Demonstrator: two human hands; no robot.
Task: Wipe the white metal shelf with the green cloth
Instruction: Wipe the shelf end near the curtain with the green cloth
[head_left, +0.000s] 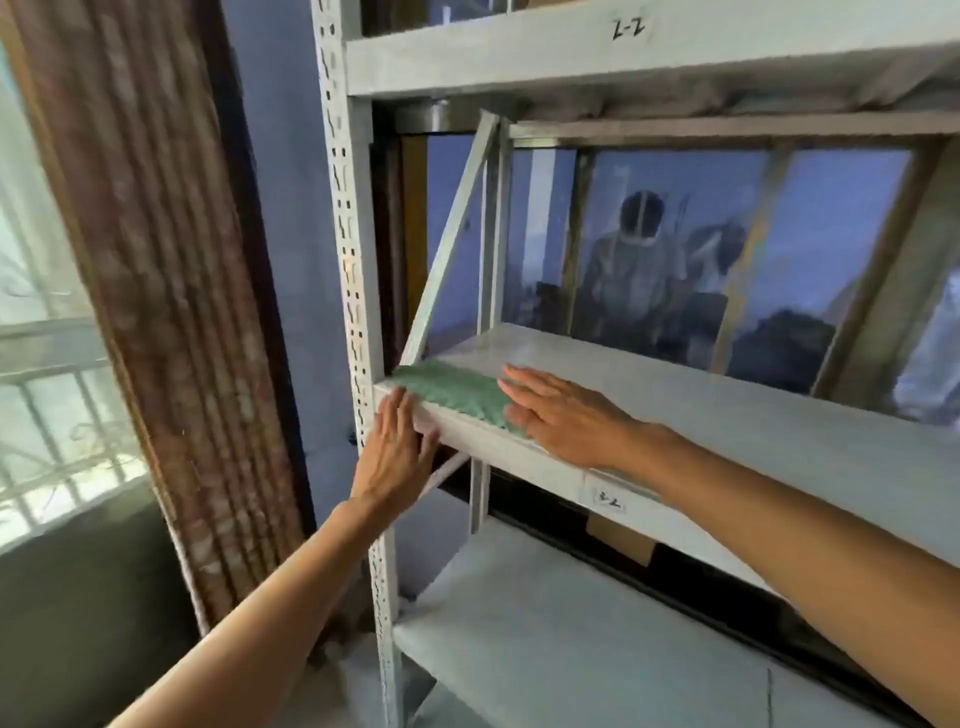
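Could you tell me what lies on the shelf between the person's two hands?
In the head view, the green cloth lies flat on the white shelf between the left hand and the right hand, whose fingers rest on its right edge.

The white metal shelf (727, 410) carries two handwritten marks. On the front edge of the board above it, a label (629, 27) reads "Z-Z", or perhaps "2-2". On the shelf's own front edge sits a small white tag (609, 500), its blurred writing seemingly the same mark. No other text is legible.
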